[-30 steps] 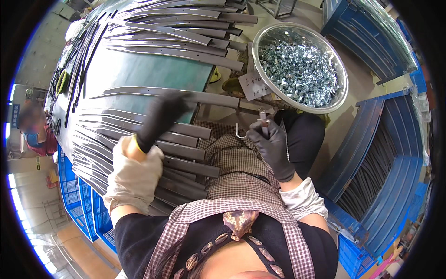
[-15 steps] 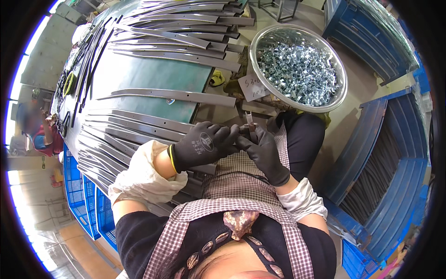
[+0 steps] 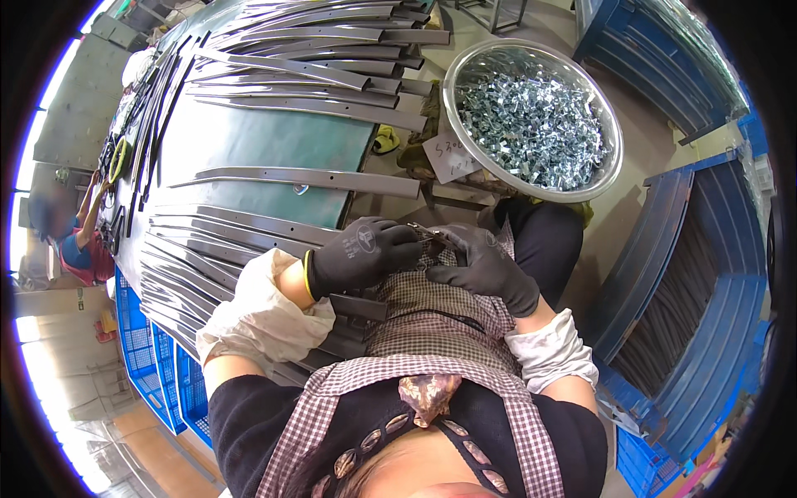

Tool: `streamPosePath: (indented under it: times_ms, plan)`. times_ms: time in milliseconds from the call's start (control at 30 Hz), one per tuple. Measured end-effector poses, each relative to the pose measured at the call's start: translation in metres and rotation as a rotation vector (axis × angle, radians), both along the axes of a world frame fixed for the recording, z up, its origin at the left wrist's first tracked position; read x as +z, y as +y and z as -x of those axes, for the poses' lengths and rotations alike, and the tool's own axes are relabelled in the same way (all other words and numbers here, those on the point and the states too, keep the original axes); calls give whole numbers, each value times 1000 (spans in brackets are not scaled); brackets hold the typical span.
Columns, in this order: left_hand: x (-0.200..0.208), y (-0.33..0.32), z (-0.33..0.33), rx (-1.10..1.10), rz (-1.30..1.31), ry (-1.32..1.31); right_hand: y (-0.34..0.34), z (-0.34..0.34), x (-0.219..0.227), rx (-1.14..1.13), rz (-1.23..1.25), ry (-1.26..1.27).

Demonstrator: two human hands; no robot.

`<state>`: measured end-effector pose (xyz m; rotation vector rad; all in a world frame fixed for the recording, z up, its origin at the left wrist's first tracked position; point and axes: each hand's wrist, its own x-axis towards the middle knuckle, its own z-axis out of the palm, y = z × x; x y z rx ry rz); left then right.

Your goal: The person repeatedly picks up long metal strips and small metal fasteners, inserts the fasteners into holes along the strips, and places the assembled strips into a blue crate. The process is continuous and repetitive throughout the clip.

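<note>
Both hands wear black gloves and meet above my checked apron [image 3: 432, 332]. The fingers of my left hand [image 3: 361, 256] are curled in, their tips close to a small dark strip piece [image 3: 433, 236] with a bright metal bit at its end. My right hand [image 3: 481, 261] is closed around that piece, its thumb stretched toward the left hand. What the left fingers hold, if anything, is hidden. Beside my left hand, long grey-brown metal strips [image 3: 241, 217] with small holes lie on the green table [image 3: 274, 141].
A clear round basin [image 3: 616, 158] full of small shiny metal clips stands at the far right, a handwritten card [image 3: 451, 158] against it. Blue metal bins [image 3: 618, 274] line the right side. Blue crates [image 3: 166, 373] stand at the left. Another person [image 3: 79, 241] works at the table's far left.
The strip piece that stood upright in my right hand is now tipped over toward the left hand. My right hand has turned and shifted slightly right. The other person reaches onto the table.
</note>
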<state>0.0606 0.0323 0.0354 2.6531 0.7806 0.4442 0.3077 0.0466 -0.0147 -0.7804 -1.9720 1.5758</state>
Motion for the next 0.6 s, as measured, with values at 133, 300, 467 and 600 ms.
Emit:
streamPosePath:
  times_ms: [133,300,467,600]
  plan:
    - [-4,3,2,37,-24,3,7,1,2,4,-129,-123]
    - [-10,13,5,61,-47,3,19,2,-3,-20,-95,-71]
    - [-17,46,33,220,-210,47,36,3,-10,-213,-233,-196]
    - [-34,55,48,327,-34,0,51,14,-20,-222,-485,-249]
